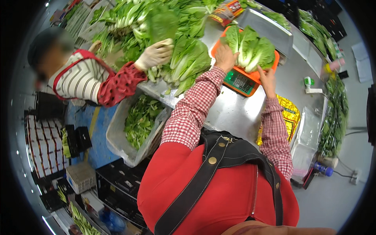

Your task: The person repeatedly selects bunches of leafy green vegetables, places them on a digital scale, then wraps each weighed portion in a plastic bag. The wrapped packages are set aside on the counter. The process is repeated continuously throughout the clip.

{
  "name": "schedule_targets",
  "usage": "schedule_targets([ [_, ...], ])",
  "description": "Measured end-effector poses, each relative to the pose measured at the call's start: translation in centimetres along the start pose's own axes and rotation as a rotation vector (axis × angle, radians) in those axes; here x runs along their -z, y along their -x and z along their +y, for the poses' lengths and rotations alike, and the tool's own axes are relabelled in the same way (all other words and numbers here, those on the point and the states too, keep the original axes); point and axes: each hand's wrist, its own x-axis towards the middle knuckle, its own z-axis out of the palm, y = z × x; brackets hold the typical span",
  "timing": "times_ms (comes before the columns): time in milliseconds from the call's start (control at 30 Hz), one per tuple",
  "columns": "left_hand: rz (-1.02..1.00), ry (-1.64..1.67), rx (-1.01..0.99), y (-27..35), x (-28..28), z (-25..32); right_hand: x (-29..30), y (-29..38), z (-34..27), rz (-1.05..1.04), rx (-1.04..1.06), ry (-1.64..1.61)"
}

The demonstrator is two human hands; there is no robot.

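Several heads of leafy lettuce point(249, 50) lie side by side in the orange tray point(277, 58) of a digital weighing scale point(241, 82), whose green display is lit. My left hand point(225, 58) is at the tray's left side, its fingers against the leaves; whether it grips them is unclear. At the tray's front right edge, my right hand point(267, 78) reaches up with its fingertips by the lettuce stem ends; its hold is unclear too. To the left, a large heap of lettuce point(189, 58) covers the steel table point(232, 113).
A co-worker point(82, 76) on the left holds a leafy green in a gloved hand. Below the table's edge stands a plastic bin point(117, 138) of loose leaves. A gold foil packet point(289, 110), clear bags point(307, 141) and bagged greens point(333, 117) lie on the right.
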Motion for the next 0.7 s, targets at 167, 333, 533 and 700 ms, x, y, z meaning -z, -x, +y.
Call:
schedule_targets([
  [167, 0.316, 0.155, -0.219, 6.8, 6.2, -3.4, 4.6, 7.8, 1.5, -0.067, -0.031, -0.455],
  [333, 0.089, 0.369, 0.019, 14.1, 10.2, -8.4, 5.3, 15.6, 3.4, -0.201, -0.22, -0.506],
  [533, 0.225, 0.068, -0.012, 14.5, 9.8, -11.2, 3.3, 18.3, 3.0, -0.331, -0.246, -0.533],
  [700, 0.203, -0.136, -0.006, 11.2, 8.0, -11.4, 2.9, 18.0, 2.5, -0.339, -0.217, -0.467],
])
